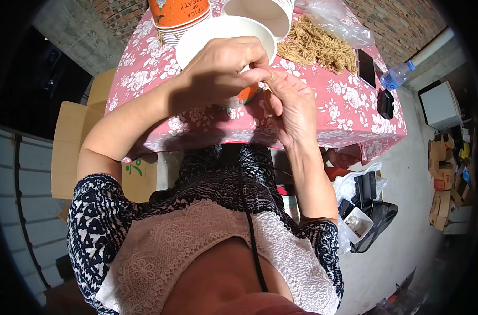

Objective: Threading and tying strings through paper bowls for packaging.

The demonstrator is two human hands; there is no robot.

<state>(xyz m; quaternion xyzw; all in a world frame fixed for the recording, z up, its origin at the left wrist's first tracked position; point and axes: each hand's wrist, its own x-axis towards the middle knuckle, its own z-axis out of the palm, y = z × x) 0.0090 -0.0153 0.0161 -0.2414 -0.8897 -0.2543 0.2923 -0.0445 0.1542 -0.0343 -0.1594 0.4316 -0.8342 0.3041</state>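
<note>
Both hands meet at the near rim of a white paper bowl (218, 31) that sits close to the near edge of the desk (349, 115), a surface covered in a pink floral cloth. The left hand (220, 65) curls over the bowl's rim with its fingers bent, pinching at something small where it meets the right hand (291, 105); what lies between the fingertips is too small to make out, though a sliver of the bowl's orange outer wall shows just beneath them. The right hand rises from below with its fingers gathered and pressed toward the left. The bowl looks light and thin-walled, likely to flex or dent under a hard squeeze, so the stiffer rolled rim seems the sound place to take hold, with a second hand under the base. Toward the far edge stands a stack of orange paper bowls (178, 16), touching or just beside the white one, and another white cup (265, 13) tipped on its side. A heap of dry tan noodles (312, 47) spreads toward the far right corner, soft and loose, partly under a clear plastic bag (336, 21). A dark phone (366, 67) lies near the right edge.
</note>
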